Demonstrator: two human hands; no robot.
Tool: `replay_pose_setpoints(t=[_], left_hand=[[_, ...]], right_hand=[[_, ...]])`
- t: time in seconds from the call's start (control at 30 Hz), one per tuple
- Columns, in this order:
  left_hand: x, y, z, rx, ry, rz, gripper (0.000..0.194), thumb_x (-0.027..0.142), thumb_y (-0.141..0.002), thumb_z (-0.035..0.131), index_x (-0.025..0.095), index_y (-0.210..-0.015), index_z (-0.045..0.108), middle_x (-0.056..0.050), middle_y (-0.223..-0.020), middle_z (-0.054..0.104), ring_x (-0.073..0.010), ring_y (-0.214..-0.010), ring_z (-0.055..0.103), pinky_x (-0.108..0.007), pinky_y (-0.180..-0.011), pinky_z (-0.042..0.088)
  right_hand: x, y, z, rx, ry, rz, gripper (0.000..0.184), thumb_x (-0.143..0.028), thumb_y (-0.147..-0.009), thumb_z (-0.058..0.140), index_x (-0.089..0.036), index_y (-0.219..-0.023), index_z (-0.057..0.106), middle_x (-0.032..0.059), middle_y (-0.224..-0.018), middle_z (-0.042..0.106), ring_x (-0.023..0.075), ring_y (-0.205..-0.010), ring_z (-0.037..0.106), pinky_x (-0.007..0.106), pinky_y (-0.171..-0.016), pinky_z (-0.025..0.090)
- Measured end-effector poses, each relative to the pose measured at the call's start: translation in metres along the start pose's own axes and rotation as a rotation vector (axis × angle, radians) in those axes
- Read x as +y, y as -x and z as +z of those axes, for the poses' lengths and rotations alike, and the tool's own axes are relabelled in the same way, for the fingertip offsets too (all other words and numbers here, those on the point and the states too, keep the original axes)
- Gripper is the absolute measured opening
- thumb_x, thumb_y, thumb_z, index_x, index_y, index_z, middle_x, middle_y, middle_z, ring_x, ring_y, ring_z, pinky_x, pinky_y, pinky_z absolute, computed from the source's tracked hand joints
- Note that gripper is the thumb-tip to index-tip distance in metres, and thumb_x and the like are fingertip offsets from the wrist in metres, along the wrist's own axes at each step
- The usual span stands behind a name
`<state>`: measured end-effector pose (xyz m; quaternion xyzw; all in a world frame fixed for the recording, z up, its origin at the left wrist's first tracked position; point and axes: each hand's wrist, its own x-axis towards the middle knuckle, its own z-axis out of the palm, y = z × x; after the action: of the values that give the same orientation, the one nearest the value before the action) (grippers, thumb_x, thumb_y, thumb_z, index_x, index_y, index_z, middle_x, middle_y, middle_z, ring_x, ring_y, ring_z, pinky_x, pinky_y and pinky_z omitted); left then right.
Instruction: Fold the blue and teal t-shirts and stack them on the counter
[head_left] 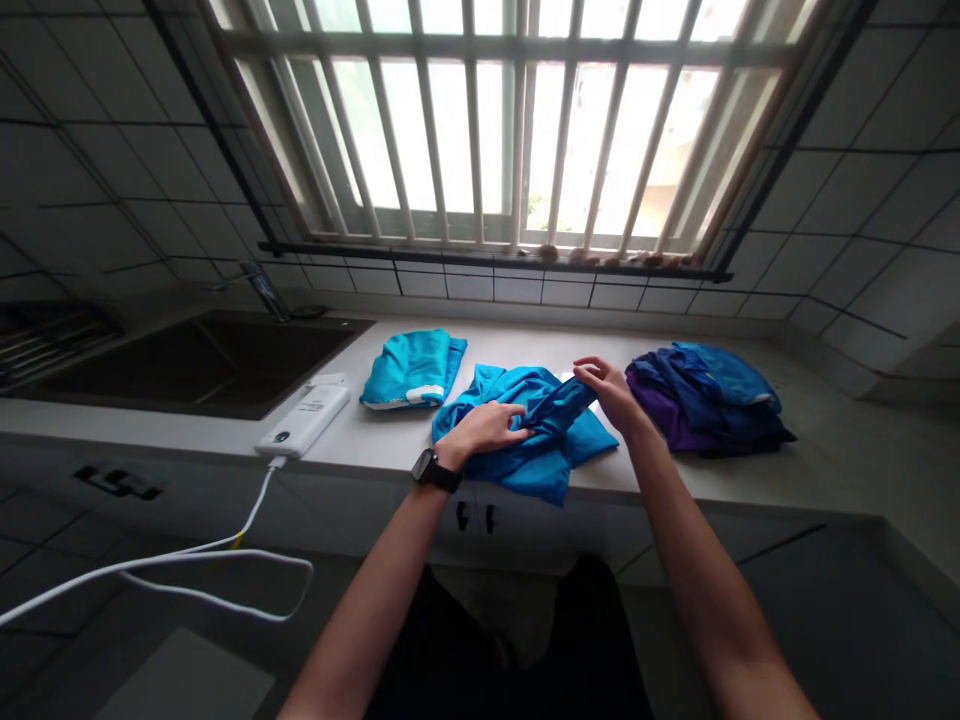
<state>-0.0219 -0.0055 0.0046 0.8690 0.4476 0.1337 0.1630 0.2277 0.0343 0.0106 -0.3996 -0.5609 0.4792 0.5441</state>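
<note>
A crumpled blue garment [525, 470] lies on the counter in front of me, its lower edge hanging over the front rim. My right hand [606, 388] pinches a gathered, darker part of it and lifts that part slightly toward the upper right. On the garment's left side rests my left hand [491, 428], thumb and fingers closed around a fold of the cloth. Left of it sits a folded turquoise garment [412, 365] with a white patch along its front edge. A pile of folded dark blue and purple clothes [701, 400] stands to the right.
A dark sink [195, 360] with a faucet [264, 290] is set into the white counter [360, 450] at the left. Near the front edge lies a white power bank [304, 420], its white cable [259, 500] drooping down. A barred window [517, 130] rises behind the counter.
</note>
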Motion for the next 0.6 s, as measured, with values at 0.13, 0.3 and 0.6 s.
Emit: replay_pose_setpoints(t=[0.13, 0.3, 0.6], left_hand=[[0.016, 0.024, -0.028, 0.076, 0.138, 0.013, 0.014, 0.029, -0.09, 0.056, 0.022, -0.081, 0.064, 0.0, -0.067, 0.065, -0.0165, -0.063, 0.06, -0.027, -0.062, 0.043], [0.033, 0.035, -0.074, 0.628, 0.495, -0.018, 0.024, 0.039, -0.094, 0.054, 0.022, -0.077, 0.053, 0.006, -0.055, 0.05, -0.0114, -0.051, 0.052, -0.021, -0.051, 0.038], [0.033, 0.027, -0.122, 1.126, 0.751, -0.111, 0.026, 0.047, -0.102, 0.056, 0.022, -0.097, 0.051, 0.006, -0.062, 0.054, -0.0127, -0.056, 0.066, -0.018, -0.053, 0.046]], right_hand=[[-0.04, 0.017, 0.003, -0.152, 0.229, -0.097, 0.047, -0.058, -0.068, 0.085, -0.019, -0.091, 0.072, -0.0017, -0.072, 0.065, 0.0147, -0.067, 0.057, 0.024, -0.058, 0.044], [-0.092, 0.031, 0.016, -0.31, 0.348, -0.037, 0.053, -0.057, -0.071, 0.085, -0.021, -0.108, 0.072, 0.0035, -0.097, 0.074, 0.0193, -0.083, 0.066, 0.027, -0.068, 0.053], [-0.12, 0.02, 0.015, -0.245, 0.876, -0.186, 0.019, -0.034, -0.073, 0.076, -0.016, -0.068, 0.071, 0.003, -0.071, 0.067, 0.0226, -0.076, 0.065, 0.03, -0.07, 0.052]])
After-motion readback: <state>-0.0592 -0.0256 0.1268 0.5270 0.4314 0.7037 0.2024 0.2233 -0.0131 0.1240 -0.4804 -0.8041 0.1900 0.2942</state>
